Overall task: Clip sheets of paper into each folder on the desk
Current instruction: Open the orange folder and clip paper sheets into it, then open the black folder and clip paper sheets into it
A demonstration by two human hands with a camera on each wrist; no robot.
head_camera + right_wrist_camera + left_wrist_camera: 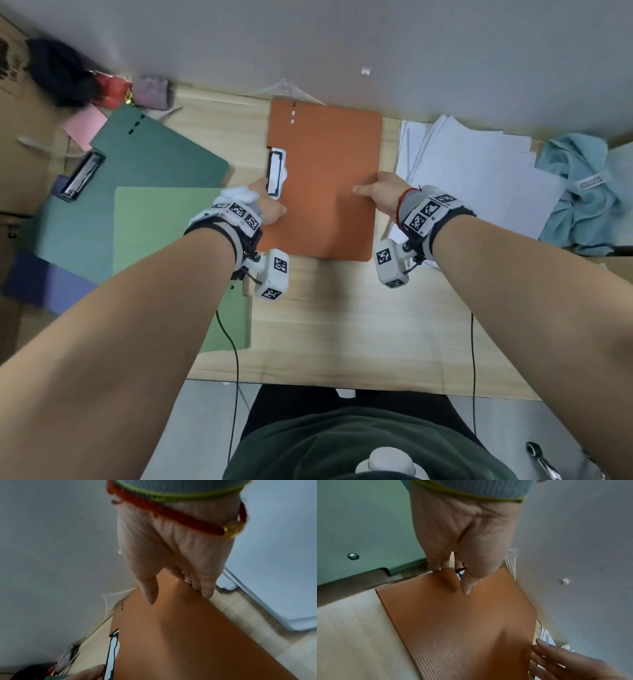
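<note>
A closed orange folder (325,178) lies flat in the middle of the wooden desk (342,325), with its white and black clip (275,173) showing at a notch in the left edge. My left hand (274,204) pinches that left edge just below the clip, thumb on the cover (462,622) and fingers (435,563) tucked under. At the opposite edge my right hand (370,188) pinches the folder (188,642) the same way, its thumb (150,592) lying on top. A loose stack of white paper (479,171) sits to the right of the folder.
Left of the orange folder lie a dark green folder (137,178) with a black clip (80,176), a light green folder (164,246) over it and a blue one (44,284) beneath. A blue cloth (582,192) is bunched at far right. The wall runs along the desk's back.
</note>
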